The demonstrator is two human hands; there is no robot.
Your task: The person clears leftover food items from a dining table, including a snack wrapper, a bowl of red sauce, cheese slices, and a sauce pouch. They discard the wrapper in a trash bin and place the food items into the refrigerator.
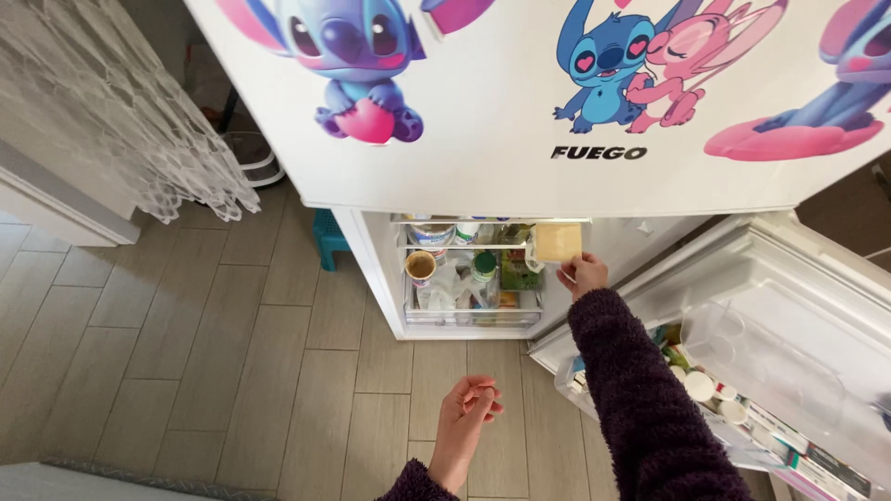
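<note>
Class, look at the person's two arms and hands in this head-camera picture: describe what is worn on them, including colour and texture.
Both arms wear a dark purple, fuzzy knitted sleeve. The right arm's sleeve ends at the wrist, leaving the right hand bare. Only the cuff of the left arm's sleeve shows at the bottom edge, with the left hand bare. No rings, watch or gloves are visible.

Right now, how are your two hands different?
The right hand reaches up into the open white fridge, pinching a flat pale yellow slice; the left hand hangs low over the wooden floor, holding nothing, fingers loosely curled. Both wear fuzzy dark purple sleeves.
</note>
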